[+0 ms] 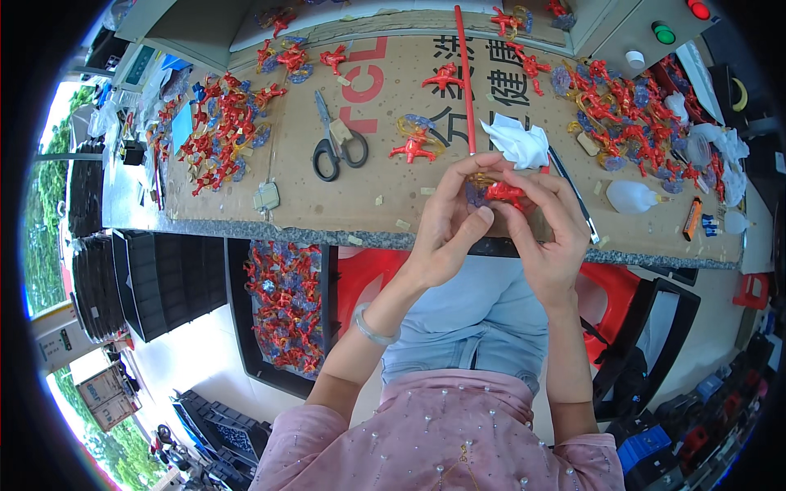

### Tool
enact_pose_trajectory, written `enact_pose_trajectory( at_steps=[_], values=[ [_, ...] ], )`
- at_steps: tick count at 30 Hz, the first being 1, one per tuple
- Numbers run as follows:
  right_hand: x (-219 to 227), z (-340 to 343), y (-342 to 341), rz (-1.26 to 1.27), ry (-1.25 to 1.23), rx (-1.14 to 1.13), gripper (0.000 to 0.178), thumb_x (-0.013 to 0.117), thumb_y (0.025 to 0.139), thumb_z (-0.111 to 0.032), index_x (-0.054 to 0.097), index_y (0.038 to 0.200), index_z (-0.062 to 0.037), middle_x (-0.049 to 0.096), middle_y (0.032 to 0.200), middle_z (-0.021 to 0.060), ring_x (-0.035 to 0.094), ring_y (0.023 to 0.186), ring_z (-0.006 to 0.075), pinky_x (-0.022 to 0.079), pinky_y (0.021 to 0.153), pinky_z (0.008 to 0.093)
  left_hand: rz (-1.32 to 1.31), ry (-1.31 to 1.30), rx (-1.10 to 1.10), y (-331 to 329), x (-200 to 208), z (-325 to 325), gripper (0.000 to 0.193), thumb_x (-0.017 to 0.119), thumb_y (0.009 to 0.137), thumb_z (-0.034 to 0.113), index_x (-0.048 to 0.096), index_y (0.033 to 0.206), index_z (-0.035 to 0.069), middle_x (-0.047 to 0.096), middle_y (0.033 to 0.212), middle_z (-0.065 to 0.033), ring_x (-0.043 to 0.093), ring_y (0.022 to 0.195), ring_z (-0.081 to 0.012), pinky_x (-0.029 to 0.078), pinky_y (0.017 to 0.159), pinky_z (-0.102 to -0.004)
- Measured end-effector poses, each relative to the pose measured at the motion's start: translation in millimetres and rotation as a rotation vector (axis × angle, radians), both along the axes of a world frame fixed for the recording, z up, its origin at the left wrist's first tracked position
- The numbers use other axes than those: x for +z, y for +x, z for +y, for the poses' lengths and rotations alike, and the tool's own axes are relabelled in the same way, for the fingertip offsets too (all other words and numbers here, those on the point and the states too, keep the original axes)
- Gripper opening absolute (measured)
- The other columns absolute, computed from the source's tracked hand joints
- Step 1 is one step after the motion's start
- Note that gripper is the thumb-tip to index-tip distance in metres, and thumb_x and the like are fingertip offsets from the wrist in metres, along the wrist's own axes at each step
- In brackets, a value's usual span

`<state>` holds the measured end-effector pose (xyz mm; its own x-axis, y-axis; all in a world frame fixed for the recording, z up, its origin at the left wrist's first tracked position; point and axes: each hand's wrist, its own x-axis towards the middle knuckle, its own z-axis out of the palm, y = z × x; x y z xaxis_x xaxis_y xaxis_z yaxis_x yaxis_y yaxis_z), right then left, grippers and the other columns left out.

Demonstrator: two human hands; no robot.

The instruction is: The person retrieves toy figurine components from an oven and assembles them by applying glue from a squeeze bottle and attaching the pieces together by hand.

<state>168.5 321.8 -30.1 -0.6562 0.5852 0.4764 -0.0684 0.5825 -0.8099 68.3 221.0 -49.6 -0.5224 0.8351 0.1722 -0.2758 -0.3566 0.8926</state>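
My left hand and my right hand meet above the front edge of the worktable. Between their fingertips they pinch a small red toy figure with clear blue and yellow parts, partly hidden by the fingers. Just beyond the hands lies a crumpled white tissue. A similar red figure with a clear swirl rests on the cardboard to the left of them. Black-handled scissors lie farther left. A long thin red rod runs away from the hands toward the back.
Heaps of the same figures lie at the left and right of the cardboard-covered table. Near the right heap are a white squeeze bottle and an orange-and-black tube. A black crate full of figures stands below, left of my lap.
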Motion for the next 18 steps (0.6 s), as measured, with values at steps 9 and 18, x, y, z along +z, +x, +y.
enact_pose_trajectory(
  at_steps=[9, 18],
  values=[
    [3, 1, 4, 0.004, 0.134, -0.006, 0.033, 0.066, 0.067, 0.013, 0.069, 0.096, -0.0017, 0.061, 0.088, 0.0081, 0.060, 0.078, 0.0221, 0.048, 0.065, 0.0306, 0.101, -0.014, 0.049, -1, -10, -1, 0.045, 0.050, 0.089, -0.005, 0.039, 0.132, -0.001, 0.050, 0.117, -0.0114, 0.047, 0.120, -0.0196, 0.038, 0.100, -0.0317],
    [1, -3, 4, 0.047, 0.160, 0.031, 0.036, 0.066, 0.063, 0.015, 0.069, 0.094, -0.0015, 0.059, 0.085, 0.0077, 0.059, 0.078, 0.0229, 0.047, 0.064, 0.0315, 0.233, 0.153, 0.176, 2, -17, -1, 0.035, 0.060, 0.087, 0.001, 0.045, 0.119, -0.001, 0.054, 0.114, -0.0154, 0.057, 0.109, -0.0285, 0.049, 0.094, -0.0392]
  ],
)
